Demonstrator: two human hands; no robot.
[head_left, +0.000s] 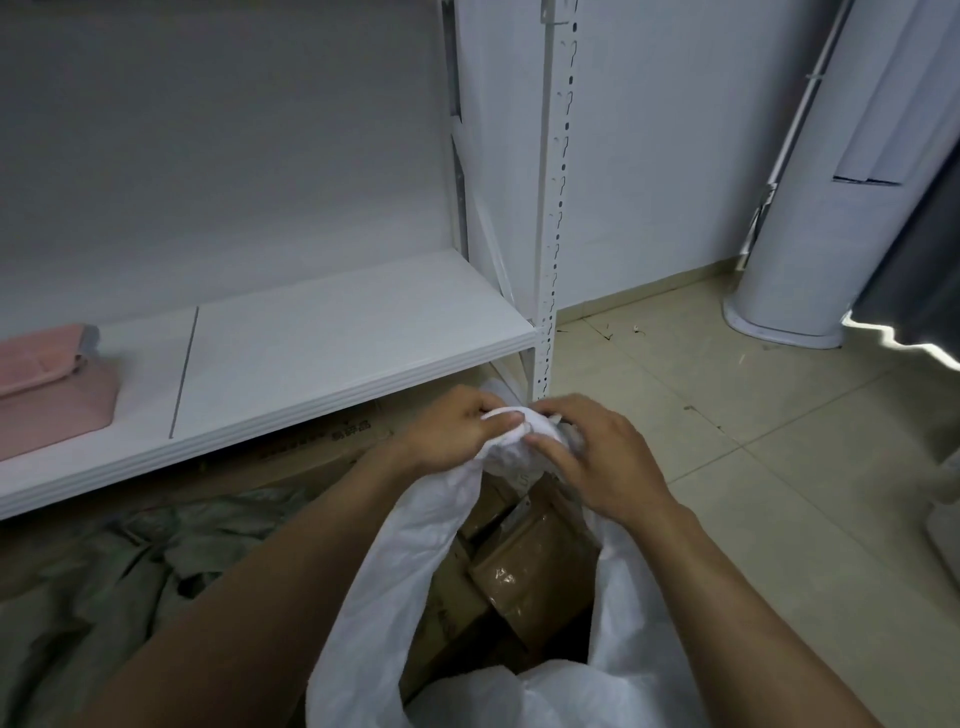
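Both hands pinch the far rim of the sack (374, 597): the left hand (452, 431) curls round a bunched fold of it, and the right hand (597, 457) nips the same fold from the other side, thumb and fingers closed on the cloth. The sack is white, thin and limp and crumples where it is gathered, so it offers no stiff edge. The bunched rim looks the surest hold, since a single layer would likely slip or tear under the load. Its mouth gapes toward the camera, and inside lie several brown parcels (524, 571) bound in glossy tape, stacked askew; they probably make it heavy. The sack stands on the floor (753, 493) just before the right front corner of the white shelf (337, 332), close to its slotted post (548, 208). Under the shelf lies a carton (311, 452), with crumpled grey bags (130, 561) left of the sack. A pink case (52, 395) rests at the shelf's left end.
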